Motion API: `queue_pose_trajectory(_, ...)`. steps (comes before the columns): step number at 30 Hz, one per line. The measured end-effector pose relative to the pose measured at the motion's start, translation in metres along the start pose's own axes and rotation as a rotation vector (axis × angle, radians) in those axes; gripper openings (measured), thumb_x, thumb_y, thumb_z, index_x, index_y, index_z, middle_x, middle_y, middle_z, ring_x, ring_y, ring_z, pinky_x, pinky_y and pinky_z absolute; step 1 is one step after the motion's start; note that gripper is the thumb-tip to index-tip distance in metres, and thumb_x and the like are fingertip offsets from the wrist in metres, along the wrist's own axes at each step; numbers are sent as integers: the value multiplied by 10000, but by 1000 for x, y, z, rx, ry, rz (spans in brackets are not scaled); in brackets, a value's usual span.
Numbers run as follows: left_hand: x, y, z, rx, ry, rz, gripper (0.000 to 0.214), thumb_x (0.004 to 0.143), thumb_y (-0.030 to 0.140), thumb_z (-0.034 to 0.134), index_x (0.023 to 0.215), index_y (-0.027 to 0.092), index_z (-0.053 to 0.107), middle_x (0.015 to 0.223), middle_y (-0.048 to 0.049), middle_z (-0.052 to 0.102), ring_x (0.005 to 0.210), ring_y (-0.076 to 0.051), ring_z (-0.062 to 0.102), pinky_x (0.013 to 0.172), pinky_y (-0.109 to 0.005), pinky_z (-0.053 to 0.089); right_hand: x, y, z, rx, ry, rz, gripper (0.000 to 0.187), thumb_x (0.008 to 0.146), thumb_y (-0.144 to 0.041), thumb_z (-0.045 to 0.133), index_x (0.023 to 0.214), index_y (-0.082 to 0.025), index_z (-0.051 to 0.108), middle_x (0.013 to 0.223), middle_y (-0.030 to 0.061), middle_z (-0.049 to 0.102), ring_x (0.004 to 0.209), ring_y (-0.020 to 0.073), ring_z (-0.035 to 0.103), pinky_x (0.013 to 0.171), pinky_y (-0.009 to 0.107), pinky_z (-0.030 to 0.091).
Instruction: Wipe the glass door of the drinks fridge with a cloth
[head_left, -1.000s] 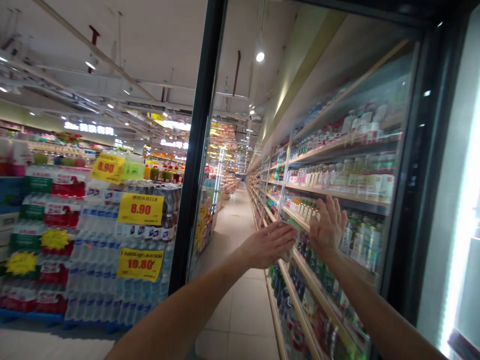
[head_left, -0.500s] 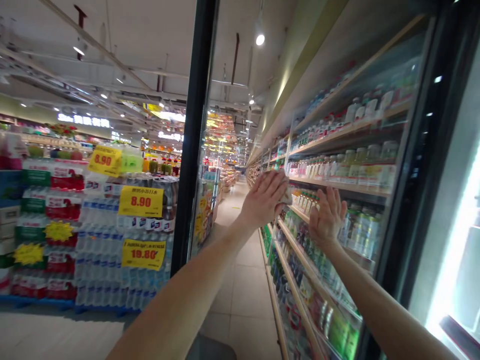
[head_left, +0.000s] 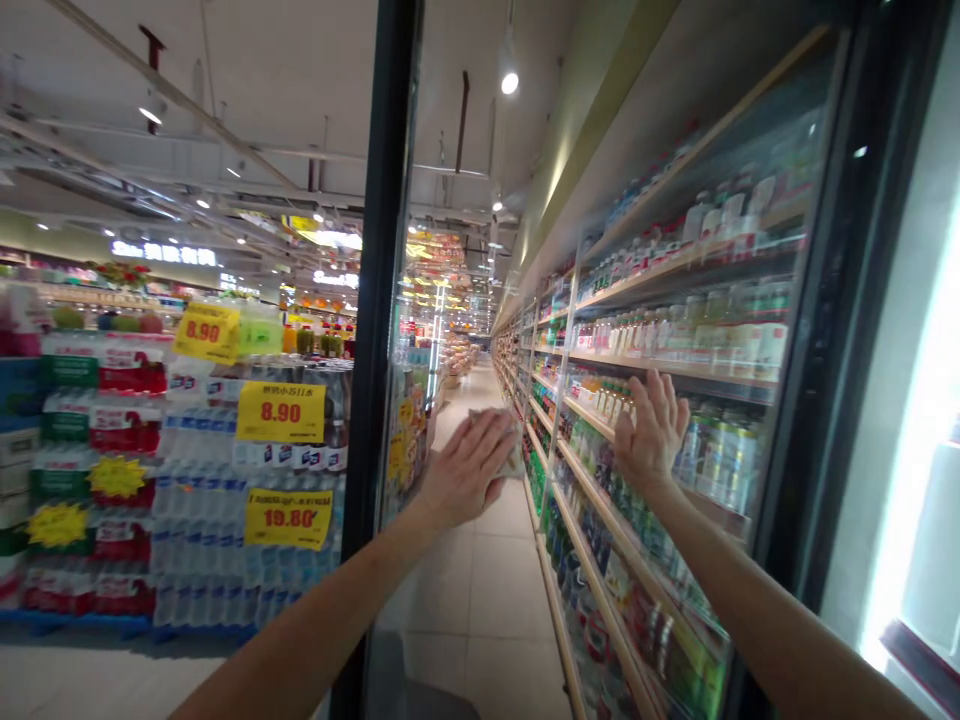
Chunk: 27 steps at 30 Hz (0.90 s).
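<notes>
My left hand (head_left: pixel 461 475) presses a pale cloth (head_left: pixel 514 458) against the glass pane of a door with a black frame (head_left: pixel 386 250). Its fingers lie over the cloth, and only the cloth's edges show past them. My right hand (head_left: pixel 649 435) is raised farther right on the same pane, fingers stretched out, with nothing in it. It seems to rest on the glass, though contact is hard to make out. Shelves of bottles (head_left: pixel 705 325) show in the glass behind both hands, probably partly as a reflection.
Stacked packs of bottled water (head_left: pixel 199 510) stand on the left with yellow price signs (head_left: pixel 281 412) on them. Red and green drink packs (head_left: pixel 131 435) are piled beside them. A bright light strip (head_left: pixel 911 470) runs down the far right, beyond the door's other dark frame edge (head_left: pixel 832 300).
My left hand has slid down and to the left over the glass with the cloth. My right hand has stayed nearly in place. The view has shifted slightly.
</notes>
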<state>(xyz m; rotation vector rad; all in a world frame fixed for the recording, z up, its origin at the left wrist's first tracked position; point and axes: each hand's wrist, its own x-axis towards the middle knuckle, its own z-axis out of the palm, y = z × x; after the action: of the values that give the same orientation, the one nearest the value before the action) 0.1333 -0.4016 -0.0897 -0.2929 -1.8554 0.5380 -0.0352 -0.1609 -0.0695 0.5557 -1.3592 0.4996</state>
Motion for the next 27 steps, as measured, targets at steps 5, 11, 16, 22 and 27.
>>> queue_pose_trajectory(5, -24, -1, 1, 68, 86, -275, 630, 867, 351, 463, 1425, 137, 265, 1470, -138, 307, 1398, -265, 169, 1123, -466, 195, 0, 0, 0, 2, -27, 23, 479, 862, -316, 396, 1318, -183, 458, 1396, 139, 442, 1338, 258, 343, 1083, 469, 221)
queue_pose_trajectory(11, -44, 12, 3, 8, -5, 4, 636, 857, 361, 466, 1427, 164, 264, 1461, -87, 345, 1402, -222, 158, 1146, -407, 160, 0, 0, -1, 3, -38, 41, 475, 867, -330, 386, 1309, -178, 470, 1391, 140, 448, 1334, 266, 350, 1080, 469, 227)
queue_pose_trajectory(16, -31, -9, -3, 94, 109, -378, 596, 875, 340, 452, 1400, 100, 300, 1466, -167, 309, 1404, -266, 141, 1121, -463, 199, 0, 1, 0, 10, -23, 31, 481, 868, -343, 372, 1299, -161, 484, 1383, 146, 455, 1326, 274, 358, 1078, 474, 233)
queue_pose_trajectory(22, -52, 4, 2, 2, -24, 64, 580, 870, 384, 441, 1393, 156, 336, 1447, -82, 374, 1405, -218, 148, 1148, -396, 143, 0, 1, 0, 19, -31, 25, 488, 869, -326, 389, 1321, -157, 463, 1394, 148, 441, 1334, 276, 342, 1083, 487, 226)
queue_pose_trajectory(27, -34, -4, 0, 61, 39, -244, 568, 877, 351, 437, 1382, 108, 343, 1475, -140, 301, 1408, -258, 120, 1133, -454, 165, 0, 1, 0, 12, -15, 19, 473, 869, -325, 394, 1300, -152, 483, 1386, 149, 451, 1329, 271, 353, 1082, 475, 235)
